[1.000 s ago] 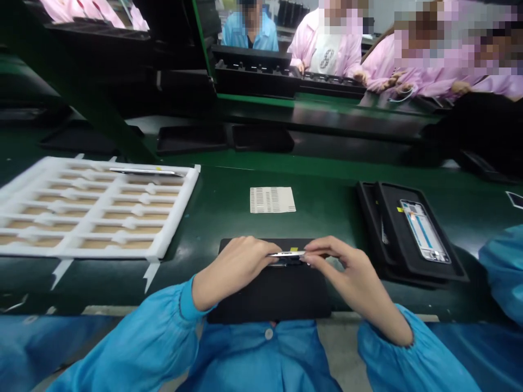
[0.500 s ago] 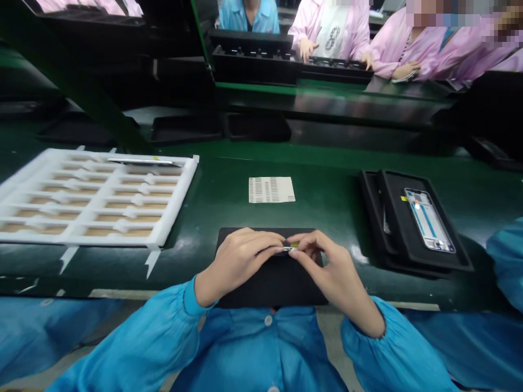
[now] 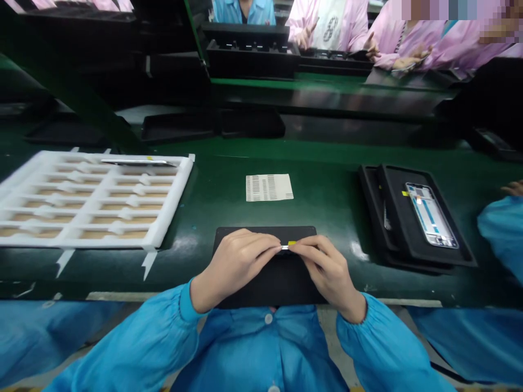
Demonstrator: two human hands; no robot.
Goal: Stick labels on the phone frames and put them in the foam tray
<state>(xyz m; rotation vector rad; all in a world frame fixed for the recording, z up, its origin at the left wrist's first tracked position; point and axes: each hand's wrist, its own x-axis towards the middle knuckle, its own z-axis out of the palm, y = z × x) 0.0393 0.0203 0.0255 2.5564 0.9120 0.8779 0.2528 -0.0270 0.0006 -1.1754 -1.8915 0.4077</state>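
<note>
Over a black mat (image 3: 269, 286), both of my hands hold what looks like a phone frame (image 3: 285, 247), seen edge-on. Only a short silver edge and a yellow tab (image 3: 292, 243) show between the fingertips; the rest is hidden. My left hand (image 3: 241, 264) is closed, with thumb and fingers pinching the left part of that edge. At the yellow tab, my right hand (image 3: 327, 267) pinches the other part with thumb and forefinger.
A white foam tray (image 3: 163, 218) with slots lies left, one thin frame (image 3: 139, 162) across its back. A printed label sheet (image 3: 269, 187) lies ahead. Stacked black trays (image 3: 392, 218) at right carry another phone frame (image 3: 433, 215). A neighbour's blue sleeve (image 3: 502, 234) reaches in from the right.
My right hand's fingers have drawn together near the yellow tab, and its wrist has shifted slightly left. My left hand keeps its pinch. A neighbour's hand has appeared at the right edge.
</note>
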